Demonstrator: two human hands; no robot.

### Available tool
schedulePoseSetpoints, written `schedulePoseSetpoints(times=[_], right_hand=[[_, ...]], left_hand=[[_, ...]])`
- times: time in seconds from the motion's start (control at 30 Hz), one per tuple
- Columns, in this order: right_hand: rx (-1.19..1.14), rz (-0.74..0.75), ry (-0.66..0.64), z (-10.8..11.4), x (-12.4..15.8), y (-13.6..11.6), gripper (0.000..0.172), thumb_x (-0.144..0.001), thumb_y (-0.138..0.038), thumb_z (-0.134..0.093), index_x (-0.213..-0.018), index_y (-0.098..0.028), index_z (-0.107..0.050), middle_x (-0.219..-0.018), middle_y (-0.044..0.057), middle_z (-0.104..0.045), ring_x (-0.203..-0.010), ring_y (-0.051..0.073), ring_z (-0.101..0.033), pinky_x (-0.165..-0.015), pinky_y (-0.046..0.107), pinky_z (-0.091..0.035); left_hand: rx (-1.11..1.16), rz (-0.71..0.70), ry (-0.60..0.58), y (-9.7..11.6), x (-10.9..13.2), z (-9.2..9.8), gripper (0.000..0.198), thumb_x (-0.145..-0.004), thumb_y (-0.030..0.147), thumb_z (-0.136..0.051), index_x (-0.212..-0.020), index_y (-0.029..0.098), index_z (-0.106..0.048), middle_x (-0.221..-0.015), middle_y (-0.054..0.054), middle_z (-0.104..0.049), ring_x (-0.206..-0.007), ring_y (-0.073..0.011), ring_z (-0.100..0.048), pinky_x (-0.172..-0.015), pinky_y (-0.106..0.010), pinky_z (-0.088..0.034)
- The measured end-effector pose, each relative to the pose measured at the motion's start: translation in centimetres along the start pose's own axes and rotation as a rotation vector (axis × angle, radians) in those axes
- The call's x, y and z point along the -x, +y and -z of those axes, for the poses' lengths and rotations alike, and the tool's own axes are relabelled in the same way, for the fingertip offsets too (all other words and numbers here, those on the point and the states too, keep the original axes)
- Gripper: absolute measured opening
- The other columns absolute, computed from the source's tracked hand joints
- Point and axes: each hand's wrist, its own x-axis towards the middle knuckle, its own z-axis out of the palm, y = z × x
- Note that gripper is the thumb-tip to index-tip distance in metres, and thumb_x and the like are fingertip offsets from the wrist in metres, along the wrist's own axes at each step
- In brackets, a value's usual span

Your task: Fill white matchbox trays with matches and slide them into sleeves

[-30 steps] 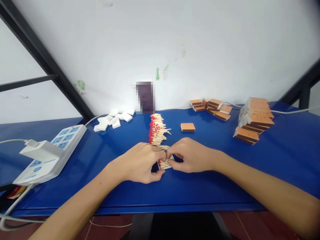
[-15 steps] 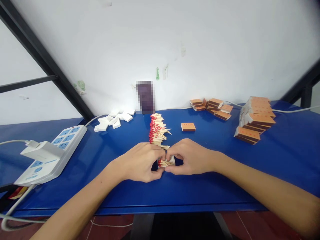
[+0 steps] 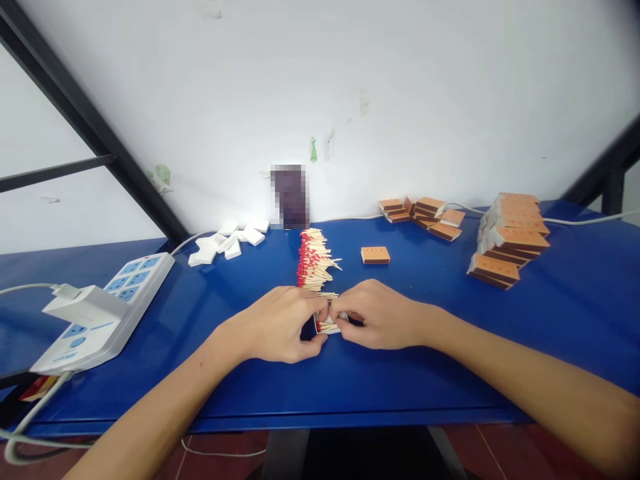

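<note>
A small white matchbox tray with red-headed matches in it lies on the blue table between my hands. My left hand curls round its left end, thumb on the near side and fingers on the far side. Over the tray's right part, my right hand has thumb and fingers drawn together; anything between its fingertips is hidden. Just behind the hands lies a long heap of loose matches, heads to the left. Beyond my right hand sits an orange matchbox.
White trays lie in a loose group at the back left. Orange matchboxes are piled at the back and in a larger stack at the right. A power strip with a plugged-in white adapter and cables occupies the left.
My right thumb has moved from the tray's near edge inward over the matches, and fewer of them show. My left hand keeps its place at the left end.
</note>
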Motion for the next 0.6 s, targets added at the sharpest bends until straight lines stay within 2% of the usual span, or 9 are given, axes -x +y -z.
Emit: schedulePoseSetpoints(times=[0.27,0.43,0.53,0.6], right_hand=[[-0.006,0.039,0.027,0.06,0.00,-0.13,0.014,-0.084,-0.017,-0.052,-0.072,-0.017,-0.060,-0.061,-0.003,-0.055,-0.055,0.009,-0.044,-0.058,0.024,-0.027],[0.005,0.023,0.039,0.16,0.04,-0.03,0.014,-0.086,-0.018,-0.050,-0.077,-0.018,-0.062,-0.062,-0.003,-0.056,-0.055,0.009,-0.044,-0.058,0.024,-0.027],[0.009,-0.006,0.099,0.29,-0.04,0.08,0.014,-0.087,-0.018,-0.050,-0.081,-0.018,-0.062,-0.060,-0.004,-0.054,-0.054,0.009,-0.042,-0.057,0.024,-0.025],[0.028,-0.040,0.154,0.31,-0.16,0.23,0.013,-0.086,-0.018,-0.050,-0.078,-0.018,-0.060,-0.059,-0.004,-0.051,-0.053,0.009,-0.040,-0.056,0.024,-0.024]], left_hand=[[-0.038,0.013,-0.017,0.00,0.01,0.00,0.007,-0.079,0.026,-0.059,-0.082,0.021,-0.056,-0.066,0.004,-0.062,-0.057,-0.0132,-0.053,-0.058,-0.026,-0.035],[-0.073,0.006,-0.006,0.03,-0.02,0.03,0.015,-0.080,0.031,-0.060,-0.091,0.021,-0.056,-0.062,0.004,-0.058,-0.054,-0.0141,-0.052,-0.056,-0.026,-0.034],[-0.078,-0.009,0.016,-0.14,-0.05,0.08,0.021,-0.083,0.037,-0.060,-0.096,0.021,-0.056,-0.065,0.003,-0.059,-0.056,-0.0143,-0.052,-0.057,-0.026,-0.034],[-0.076,-0.017,0.048,-0.46,-0.07,0.12,0.019,-0.090,0.037,-0.053,-0.097,0.020,-0.056,-0.066,0.003,-0.059,-0.057,-0.0138,-0.052,-0.059,-0.026,-0.035]])
